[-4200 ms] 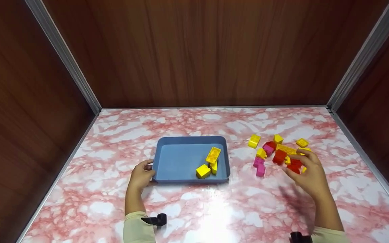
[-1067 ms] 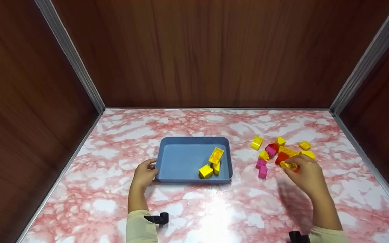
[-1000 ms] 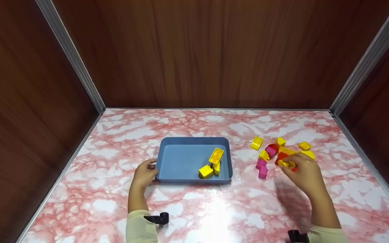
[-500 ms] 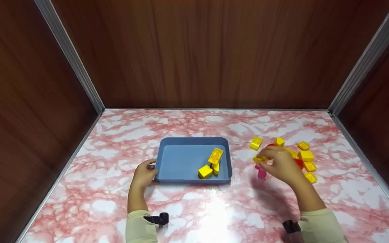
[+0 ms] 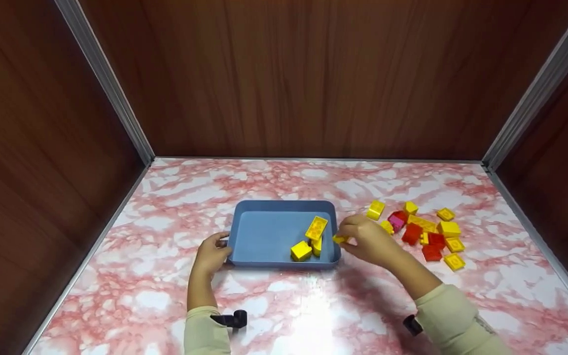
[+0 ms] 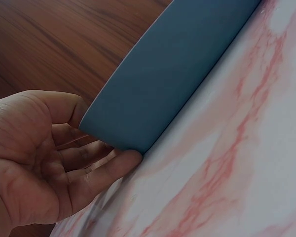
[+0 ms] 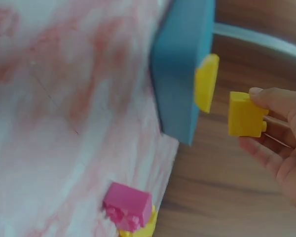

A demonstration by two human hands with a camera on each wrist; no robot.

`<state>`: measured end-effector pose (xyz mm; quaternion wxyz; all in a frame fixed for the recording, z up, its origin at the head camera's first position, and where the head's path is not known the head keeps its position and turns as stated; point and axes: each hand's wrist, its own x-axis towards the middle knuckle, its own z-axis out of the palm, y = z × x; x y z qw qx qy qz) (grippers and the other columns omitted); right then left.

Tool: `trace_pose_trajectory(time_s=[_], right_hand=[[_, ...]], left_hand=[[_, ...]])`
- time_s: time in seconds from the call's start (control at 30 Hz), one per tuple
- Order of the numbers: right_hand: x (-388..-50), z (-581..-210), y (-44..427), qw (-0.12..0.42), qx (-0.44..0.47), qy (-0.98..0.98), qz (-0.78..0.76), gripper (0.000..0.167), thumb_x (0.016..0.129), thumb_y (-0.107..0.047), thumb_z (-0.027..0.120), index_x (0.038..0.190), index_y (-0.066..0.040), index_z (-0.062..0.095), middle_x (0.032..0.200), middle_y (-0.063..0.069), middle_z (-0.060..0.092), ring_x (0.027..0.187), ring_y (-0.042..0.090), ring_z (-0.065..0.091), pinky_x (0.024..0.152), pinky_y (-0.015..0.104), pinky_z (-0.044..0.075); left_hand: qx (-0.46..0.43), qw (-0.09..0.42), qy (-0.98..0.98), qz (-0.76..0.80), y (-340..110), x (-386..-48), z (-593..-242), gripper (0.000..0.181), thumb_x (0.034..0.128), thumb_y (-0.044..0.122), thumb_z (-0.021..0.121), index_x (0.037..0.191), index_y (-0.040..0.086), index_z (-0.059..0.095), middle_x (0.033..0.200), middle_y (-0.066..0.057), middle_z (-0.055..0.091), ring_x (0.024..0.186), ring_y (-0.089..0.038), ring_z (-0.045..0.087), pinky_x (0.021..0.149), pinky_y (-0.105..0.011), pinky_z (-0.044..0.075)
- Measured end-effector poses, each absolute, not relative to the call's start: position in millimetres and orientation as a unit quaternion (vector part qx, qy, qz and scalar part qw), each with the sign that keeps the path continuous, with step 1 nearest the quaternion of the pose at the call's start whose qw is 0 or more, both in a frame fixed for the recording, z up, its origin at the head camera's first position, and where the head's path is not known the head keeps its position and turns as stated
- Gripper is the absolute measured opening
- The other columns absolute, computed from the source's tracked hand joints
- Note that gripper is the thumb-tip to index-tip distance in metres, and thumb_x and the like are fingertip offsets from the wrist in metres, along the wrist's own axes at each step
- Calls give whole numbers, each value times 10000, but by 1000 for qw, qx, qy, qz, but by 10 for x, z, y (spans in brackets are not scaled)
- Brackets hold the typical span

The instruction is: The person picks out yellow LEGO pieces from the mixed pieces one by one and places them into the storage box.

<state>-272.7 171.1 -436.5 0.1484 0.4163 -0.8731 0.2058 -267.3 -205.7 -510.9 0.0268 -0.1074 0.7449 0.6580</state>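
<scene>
Head view: half-hidden yellow block (image 5: 339, 239) pinched in right grip (image 5: 367, 240), blue tray (image 5: 264, 236) likewise in left grip (image 5: 211, 254)

Wood-grain panels (image 5: 308, 79) wall in the tabletop (image 5: 274, 180), booth-like.

Left hand (image 6: 49, 158) gripping blue tray (image 6: 155, 76) at end; pink-white marbled tabletop (image 6: 237, 148) alongside, wood panel (image 6: 64, 44) beyond.
</scene>
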Motion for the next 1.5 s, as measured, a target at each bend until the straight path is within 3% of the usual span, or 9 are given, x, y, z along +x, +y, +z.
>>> trace_pose_trajectory(time_s=[0.37, 0.67, 0.93, 1.3, 1.5], right_hand=[[-2788, -4579, 1465, 120, 464, -858, 186, 124, 741, -11, 813, 822, -36, 722, 837, 52, 632, 789, 203, 569, 718, 328, 535], [-2854, -4684, 1410, 98, 458, -866, 175, 130, 746, 8, 792, 740, -47, 675, 716, 36, 572, 671, 158, 478, 611, 301, 457], [-2855, -4726, 1395, 83, 449, -872, 178, 151, 723, 79, 752, 721, -44, 665, 717, 68, 568, 661, 156, 449, 587, 283, 415], [-2867, -4723, 1404, 57, 433, -880, 185, 159, 767, 117, 696, 861, -1, 746, 891, 85, 680, 857, 241, 631, 791, 385, 559], [-2863, -4700, 1453, 76, 435, -874, 201, 154, 749, 124, 678, 830, 1, 721, 884, 78, 654, 855, 242, 617, 781, 384, 554]], left_hand=[[-100, 26, 744, 660, -2055, -2670, -5093, 525, 849, -56, 526, 1373, -24, 508, 1171, -258, 554, 924, -350, 634, 638, -464, 587], [-99, 26, 742, 663, -2059, -2666, -5098, 530, 842, -63, 506, 1371, -31, 506, 1174, -257, 548, 951, -356, 621, 631, -462, 587], [-102, 20, 744, 660, -2049, -2690, -5107, 523, 828, -70, 509, 1348, -17, 538, 1138, -244, 555, 913, -341, 622, 619, -454, 587], [-100, 36, 740, 664, -2061, -2652, -5095, 552, 855, -61, 503, 1405, -21, 473, 1221, -264, 524, 982, -379, 617, 640, -474, 585], [-104, 38, 741, 663, -2055, -2649, -5077, 546, 859, -69, 510, 1401, -12, 482, 1217, -260, 518, 975, -382, 623, 663, -478, 586]])
